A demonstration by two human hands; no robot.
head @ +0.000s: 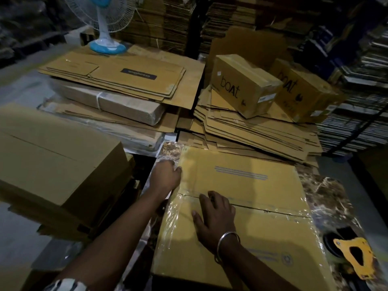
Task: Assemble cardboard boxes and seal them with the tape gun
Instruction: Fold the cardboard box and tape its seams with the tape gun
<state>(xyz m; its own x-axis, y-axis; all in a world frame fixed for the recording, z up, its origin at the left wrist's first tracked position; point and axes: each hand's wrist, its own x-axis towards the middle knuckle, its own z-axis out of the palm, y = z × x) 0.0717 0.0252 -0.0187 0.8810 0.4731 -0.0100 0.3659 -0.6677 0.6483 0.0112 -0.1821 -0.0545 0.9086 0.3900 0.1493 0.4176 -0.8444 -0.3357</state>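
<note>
A brown cardboard box [252, 232] stands on the marble-patterned table [327, 198] in front of me, its two top flaps closed. Clear tape [273, 208] runs along the seam between them and down the left end. My left hand [165, 177] presses on the box's upper left edge, fingers curved over the corner. My right hand [214, 215], with a metal bangle at the wrist, lies flat on the top with fingers spread over the taped seam. The yellow tape gun [352, 255] lies on the table at the right, beside the box, untouched.
An assembled plain box [56, 162] sits to the left. Flattened cartons [117, 78] are stacked behind, with a blue-and-white fan [105, 24] at the back. Two "boat" boxes [243, 85] rest on a loose pile of flat cartons [262, 131] at the right.
</note>
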